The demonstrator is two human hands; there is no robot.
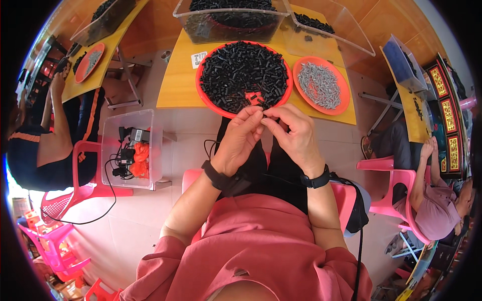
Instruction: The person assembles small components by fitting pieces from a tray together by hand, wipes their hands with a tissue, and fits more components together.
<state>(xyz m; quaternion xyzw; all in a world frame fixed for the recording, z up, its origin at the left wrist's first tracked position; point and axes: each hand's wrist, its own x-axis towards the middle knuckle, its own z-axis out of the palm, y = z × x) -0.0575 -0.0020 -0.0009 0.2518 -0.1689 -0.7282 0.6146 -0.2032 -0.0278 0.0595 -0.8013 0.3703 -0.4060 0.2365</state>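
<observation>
My left hand [237, 138] and my right hand [297, 138] meet at the near rim of a round red tray [289, 83] heaped with small black plastic pieces [246, 70]. The thumb and fingertips of each are pinched together, almost touching. Between them shows a bit of a small dark piece, mostly covered by the fingers. Just beyond the fingertips, a bare red patch of the tray shows among the pieces. To the right lies an orange-red plate [344, 100] full of small silver-grey metal pieces, possibly screws [319, 85].
Clear plastic bins [231, 27] of black pieces stand at the yellow table's [175, 85] back. On the left, another bin [156, 150] holds cables and orange bundles. A black cord [95, 220] trails there. Other people sit at tables left and right, on pink chairs [391, 180].
</observation>
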